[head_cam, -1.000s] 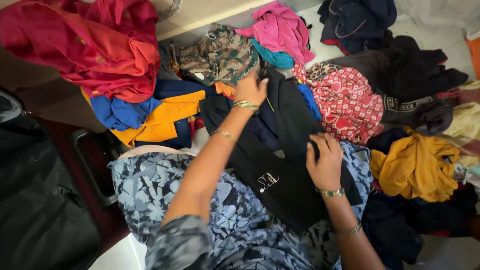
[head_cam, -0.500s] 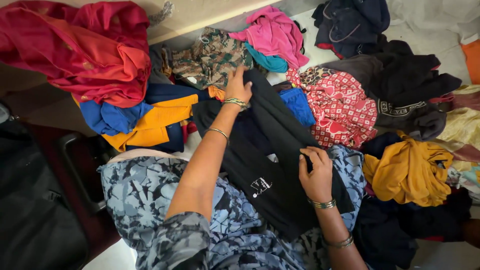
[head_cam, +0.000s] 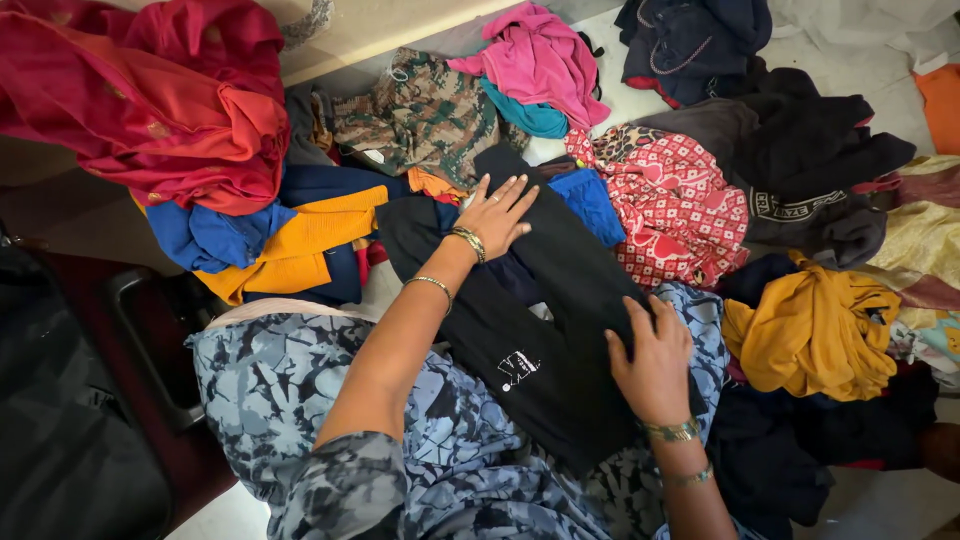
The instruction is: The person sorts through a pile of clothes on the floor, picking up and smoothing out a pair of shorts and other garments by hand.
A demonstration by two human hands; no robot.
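Black garment [head_cam: 560, 330]: soft dark cloth with a small white print, lying long and partly folded across the person's lap, on the blue patterned clothes [head_cam: 300, 390].
Left hand [head_cam: 497, 215]: flat on the top end of the black garment, fingers spread apart, holding nothing.
Right hand [head_cam: 652, 360]: pressed flat on the lower right edge of the black garment, fingers a little spread, not closed on it.
Change: half a second ago the left hand was higher up at the garment's far tip and the right hand pinched the edge; now both lie flat.
Around it: a red and white patterned cloth [head_cam: 680, 205] just beside it, a crumpled yellow cloth [head_cam: 815, 335] to the right, a camouflage cloth [head_cam: 425, 115] and a pink cloth [head_cam: 535, 55] beyond, a big red cloth [head_cam: 150, 105] at the left.
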